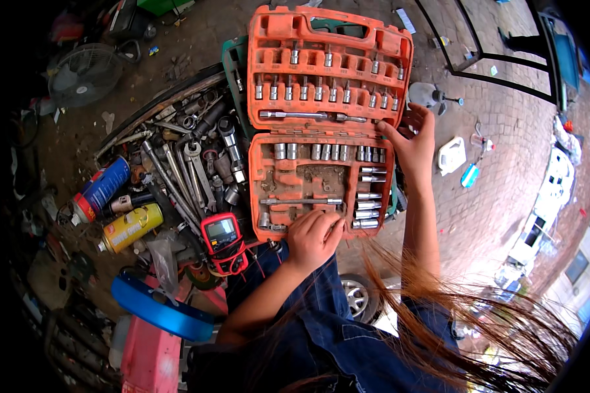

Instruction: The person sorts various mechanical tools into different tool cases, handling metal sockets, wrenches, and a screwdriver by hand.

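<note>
An open orange plastic socket case (307, 128) lies before me, its lid at the top. Its lid holds rows of bit sockets (318, 90) and an extension bar (292, 114). Chrome sockets (367, 214) and a long metal bar (302, 201) lie in the lower half. My left hand (314, 240) is over the bottom edge of the lower half, fingers curled; whether anything is between the fingertips is hidden. With its thumb on the inner face near the hinge and its fingers at the outer edge, my right hand (410, 140) grips the lid's lower right side.
Left of the case is a heap of tools with a combination wrench (200, 172), a ratchet (230, 142) and a red multimeter (223, 240). Blue (103, 189) and yellow (132, 227) spray cans lie beside it. A green case (241, 103) sits under the orange one. Hair hangs at lower right.
</note>
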The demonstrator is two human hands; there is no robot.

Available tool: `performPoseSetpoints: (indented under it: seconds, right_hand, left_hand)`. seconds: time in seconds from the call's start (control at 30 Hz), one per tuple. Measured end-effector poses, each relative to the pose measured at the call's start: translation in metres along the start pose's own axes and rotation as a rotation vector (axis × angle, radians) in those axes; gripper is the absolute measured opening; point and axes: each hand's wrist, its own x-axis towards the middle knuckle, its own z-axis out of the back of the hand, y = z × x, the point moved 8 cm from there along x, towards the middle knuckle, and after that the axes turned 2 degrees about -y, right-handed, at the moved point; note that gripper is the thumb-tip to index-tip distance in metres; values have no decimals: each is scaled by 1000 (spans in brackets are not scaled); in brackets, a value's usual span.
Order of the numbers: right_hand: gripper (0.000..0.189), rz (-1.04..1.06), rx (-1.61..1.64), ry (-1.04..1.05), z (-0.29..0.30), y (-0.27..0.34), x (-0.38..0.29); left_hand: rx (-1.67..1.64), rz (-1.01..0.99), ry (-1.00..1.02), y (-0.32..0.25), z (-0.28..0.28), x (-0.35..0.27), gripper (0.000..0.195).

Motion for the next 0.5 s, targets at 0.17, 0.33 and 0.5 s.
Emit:
performPoseSetpoints:
  seconds: [0.17,0.33,0.5]
  right_hand:
    - [50,-368,390,262,-28,-26,-5]
    - [35,-480,575,265,-36,-32,-3]
    - [33,-477,626,263,-37,-34,-1]
  left_hand:
    - [28,-30,6,2,-1,1,13]
    - [61,-46,15,2,-1,-2,12]
    - [74,-59,-14,5,-2,-4,11]
